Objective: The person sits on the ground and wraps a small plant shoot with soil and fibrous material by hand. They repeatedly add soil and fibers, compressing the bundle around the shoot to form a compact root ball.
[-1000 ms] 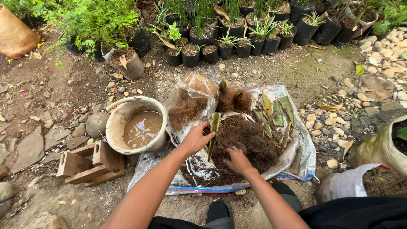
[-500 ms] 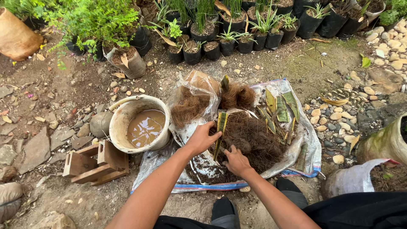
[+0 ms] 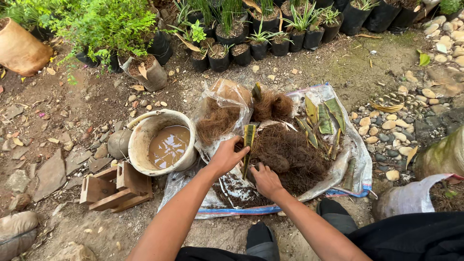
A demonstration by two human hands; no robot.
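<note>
Leaf cutting point(image 3: 249, 145) base (seemingly) soil-hidden

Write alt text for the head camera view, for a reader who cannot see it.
A person's left hand holds a cut green leaf upright in a pile of brown fibrous soil on a plastic sheet, while the right hand presses the soil beside it. A bucket of muddy water stands to the left, and potted plants line the back.

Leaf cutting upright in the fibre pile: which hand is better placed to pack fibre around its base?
Right, probably. The right hand already rests on the fibre pile beside the cutting's base, while the left hand grips the leaf cutting.
</note>
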